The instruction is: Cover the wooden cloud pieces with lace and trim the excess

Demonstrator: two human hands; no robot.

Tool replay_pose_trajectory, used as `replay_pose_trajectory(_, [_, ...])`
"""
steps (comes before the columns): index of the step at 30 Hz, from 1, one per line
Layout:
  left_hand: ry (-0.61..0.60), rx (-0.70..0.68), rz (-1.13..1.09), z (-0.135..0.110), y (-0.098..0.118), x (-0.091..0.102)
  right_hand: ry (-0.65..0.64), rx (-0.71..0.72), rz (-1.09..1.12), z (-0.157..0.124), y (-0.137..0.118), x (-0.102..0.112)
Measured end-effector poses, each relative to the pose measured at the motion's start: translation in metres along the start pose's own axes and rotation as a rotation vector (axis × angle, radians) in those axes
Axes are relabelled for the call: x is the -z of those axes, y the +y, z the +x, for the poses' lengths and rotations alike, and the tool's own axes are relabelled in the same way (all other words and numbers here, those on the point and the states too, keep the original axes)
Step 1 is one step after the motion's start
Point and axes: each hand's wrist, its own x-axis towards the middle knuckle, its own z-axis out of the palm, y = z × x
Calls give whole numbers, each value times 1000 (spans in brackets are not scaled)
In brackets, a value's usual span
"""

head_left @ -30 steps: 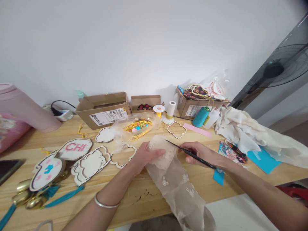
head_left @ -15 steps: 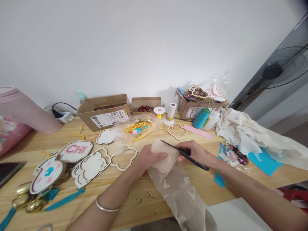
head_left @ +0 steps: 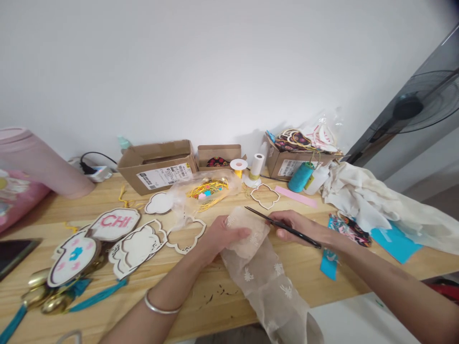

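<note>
My left hand (head_left: 223, 235) is closed on the top of a sheer beige fabric strip (head_left: 265, 282) with white embroidered flowers, which trails off the table's front edge. My right hand (head_left: 294, 226) grips a thin black brush (head_left: 283, 227), its tip pointing left over the upper fabric. Just left of my left hand lies an open wooden cloud-shaped frame (head_left: 186, 235). A silver bangle (head_left: 159, 306) circles my left wrist.
Wooden cloud cutouts (head_left: 138, 244) and a pink "CHI" piece (head_left: 114, 223) lie at left with teal tassels. Cardboard boxes (head_left: 158, 165), thread spools (head_left: 300, 176), a bag of yellow cord (head_left: 206, 188) stand behind. White cloth (head_left: 373, 200) is heaped at right; a fan (head_left: 419, 102) beyond.
The brush drew left over the fabric, then shifted slightly back right. My left hand kept its hold on the fabric.
</note>
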Motion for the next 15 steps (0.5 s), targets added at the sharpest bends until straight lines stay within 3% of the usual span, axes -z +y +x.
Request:
replay_pose_trajectory(4, [17,13,57,2,-2,1,-82,-25,12,3,-5,4])
replay_pose_trajectory(15, [-24,1,150,-1,0,-1,-34,-60,-27,18,-10,1])
